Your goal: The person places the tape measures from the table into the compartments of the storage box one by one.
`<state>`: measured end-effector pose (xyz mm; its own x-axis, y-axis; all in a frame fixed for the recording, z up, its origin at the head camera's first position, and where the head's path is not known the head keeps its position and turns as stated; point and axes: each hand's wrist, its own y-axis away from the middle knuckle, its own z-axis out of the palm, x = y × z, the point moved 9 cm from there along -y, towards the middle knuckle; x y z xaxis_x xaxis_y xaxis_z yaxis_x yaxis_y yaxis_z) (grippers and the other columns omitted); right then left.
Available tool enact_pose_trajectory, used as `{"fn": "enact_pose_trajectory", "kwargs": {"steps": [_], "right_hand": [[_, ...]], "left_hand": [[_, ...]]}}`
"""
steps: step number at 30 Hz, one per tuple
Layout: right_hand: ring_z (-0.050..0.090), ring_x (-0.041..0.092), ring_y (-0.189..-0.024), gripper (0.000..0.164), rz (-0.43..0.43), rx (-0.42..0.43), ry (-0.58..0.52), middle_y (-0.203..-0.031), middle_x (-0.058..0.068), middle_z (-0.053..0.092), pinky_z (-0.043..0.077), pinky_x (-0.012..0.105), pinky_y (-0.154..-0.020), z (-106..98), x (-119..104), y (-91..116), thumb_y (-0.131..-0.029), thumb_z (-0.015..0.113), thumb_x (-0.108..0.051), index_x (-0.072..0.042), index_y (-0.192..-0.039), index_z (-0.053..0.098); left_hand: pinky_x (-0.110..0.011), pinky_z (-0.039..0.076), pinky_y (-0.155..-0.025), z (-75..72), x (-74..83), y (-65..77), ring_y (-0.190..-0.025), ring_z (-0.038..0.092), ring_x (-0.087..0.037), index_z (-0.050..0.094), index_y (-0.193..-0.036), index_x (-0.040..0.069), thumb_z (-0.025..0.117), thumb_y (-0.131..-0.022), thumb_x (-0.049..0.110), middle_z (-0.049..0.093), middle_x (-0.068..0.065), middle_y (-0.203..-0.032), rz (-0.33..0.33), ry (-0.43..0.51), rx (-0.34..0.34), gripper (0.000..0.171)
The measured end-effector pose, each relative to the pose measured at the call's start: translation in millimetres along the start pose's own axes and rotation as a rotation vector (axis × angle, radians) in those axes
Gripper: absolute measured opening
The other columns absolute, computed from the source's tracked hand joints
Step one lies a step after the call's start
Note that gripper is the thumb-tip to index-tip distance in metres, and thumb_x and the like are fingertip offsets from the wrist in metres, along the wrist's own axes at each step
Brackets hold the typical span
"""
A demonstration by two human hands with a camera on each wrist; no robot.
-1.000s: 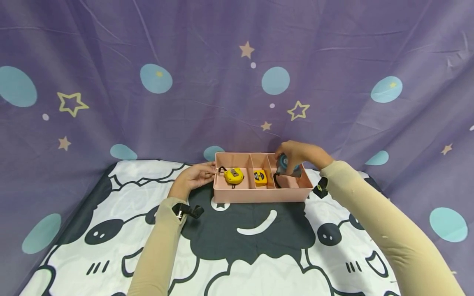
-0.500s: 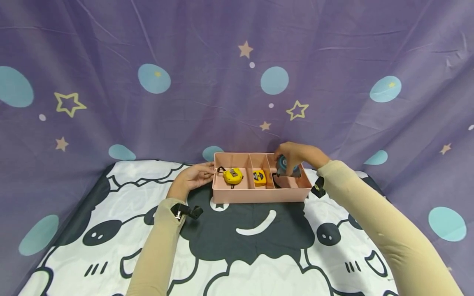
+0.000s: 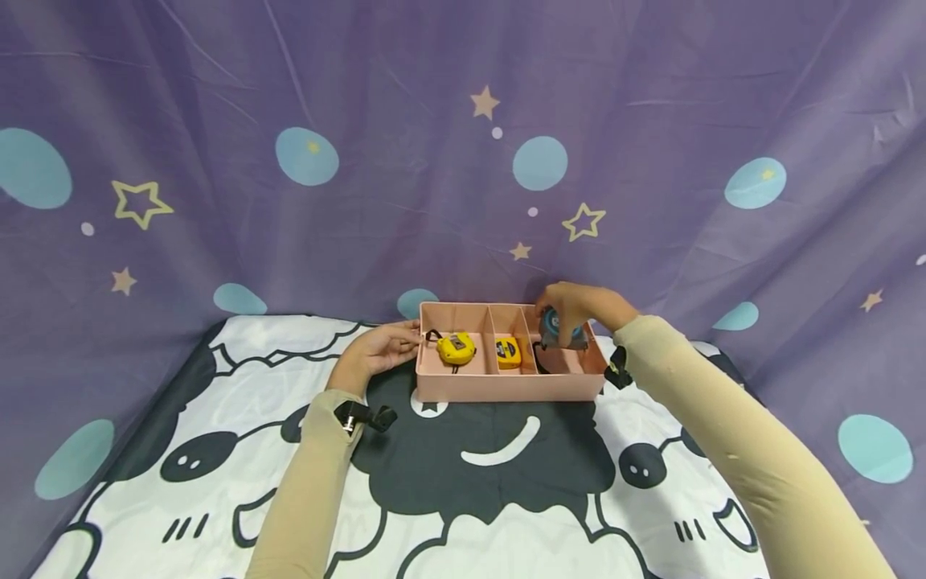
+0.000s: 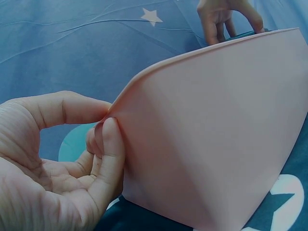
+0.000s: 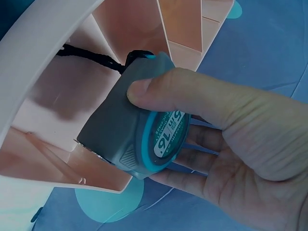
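A pink divided box [image 3: 510, 388] stands on the cloth, with three compartments. My left hand [image 4: 67, 159] pinches the rim at its left end between thumb and fingers. In my right hand [image 5: 240, 130] is a grey and teal tape measure [image 5: 130, 110], gripped between thumb and fingers over the right compartment. A black wrist strap [image 5: 91, 55] trails from it into that compartment. A yellow tape measure [image 3: 456, 348] with a black strap lies in the left compartment. Another, smaller orange-yellow tape measure [image 3: 508, 352] sits in the narrow middle one.
Beneath the box spreads a white and dark cloth [image 3: 499, 498] with cartoon sheep faces. Right behind it hangs a purple curtain [image 3: 405, 201] with stars and blue ovals. Thin dividers [image 3: 493, 342] part the compartments.
The head view has shifted slightly. My left hand keeps its pinch on the box, and my right hand still holds the grey and teal tape measure in nearly the same place.
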<state>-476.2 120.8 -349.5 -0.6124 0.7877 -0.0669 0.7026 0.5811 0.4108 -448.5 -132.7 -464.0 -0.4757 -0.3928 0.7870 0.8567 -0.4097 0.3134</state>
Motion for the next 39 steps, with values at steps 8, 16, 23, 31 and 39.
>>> {"fn": "enact_pose_trajectory", "kwargs": {"steps": [8, 16, 23, 31, 39], "right_hand": [[0.063, 0.022, -0.103, 0.070, 0.094, -0.016, -0.013, -0.125, 0.011, 0.068, 0.059, 0.038, -0.091, 2, 10, -3, -0.064, 0.087, -0.010, -0.004, -0.130, 0.065], [0.062, 0.024, -0.103, 0.062, 0.109, -0.032, -0.012, -0.123, 0.011, 0.067, 0.059, 0.038, -0.089, 7, 14, -7, -0.069, 0.087, -0.011, -0.005, -0.127, 0.066], [0.060, 0.023, -0.104, 0.061, 0.189, -0.066, -0.087, -0.123, 0.009, 0.065, 0.059, 0.037, -0.087, 17, 22, -6, -0.070, 0.088, -0.010, -0.010, -0.127, 0.066], [0.059, 0.025, -0.102, 0.062, 0.233, -0.085, -0.182, -0.122, 0.010, 0.063, 0.062, 0.037, -0.078, 22, 28, -8, -0.071, 0.085, -0.005, -0.009, -0.129, 0.063], [0.057, 0.028, -0.108, 0.063, 0.252, -0.091, -0.271, -0.128, 0.010, 0.060, 0.064, 0.041, -0.075, 29, 24, -5, -0.072, 0.085, -0.001, -0.018, -0.129, 0.065]], "left_hand": [[-0.022, 0.056, -0.071, -0.9, -0.8, 1.4, -0.077, 0.068, -0.011, 0.034, -0.142, 0.002, 0.047, -0.097, -0.013, 0.069, -0.003, -0.088, 0.000, 0.000, 0.023, 0.049], [-0.022, 0.056, -0.071, -2.9, -1.6, 1.8, -0.076, 0.068, -0.012, 0.041, -0.133, 0.004, 0.049, -0.096, -0.013, 0.069, -0.004, -0.087, -0.003, 0.007, 0.039, 0.042], [-0.021, 0.056, -0.072, -3.0, -2.2, 1.5, -0.078, 0.067, -0.012, 0.036, -0.141, 0.002, 0.049, -0.097, -0.012, 0.069, -0.003, -0.087, 0.000, -0.009, 0.044, 0.048], [-0.021, 0.056, -0.071, -2.0, -2.1, 0.0, -0.076, 0.067, -0.012, 0.038, -0.138, 0.003, 0.049, -0.096, -0.012, 0.069, -0.003, -0.086, 0.002, 0.003, 0.028, 0.045], [-0.020, 0.056, -0.071, -1.7, -2.5, 0.5, -0.076, 0.068, -0.010, 0.042, -0.126, 0.006, 0.048, -0.097, -0.011, 0.068, -0.002, -0.087, 0.002, -0.007, 0.015, 0.034]]}}
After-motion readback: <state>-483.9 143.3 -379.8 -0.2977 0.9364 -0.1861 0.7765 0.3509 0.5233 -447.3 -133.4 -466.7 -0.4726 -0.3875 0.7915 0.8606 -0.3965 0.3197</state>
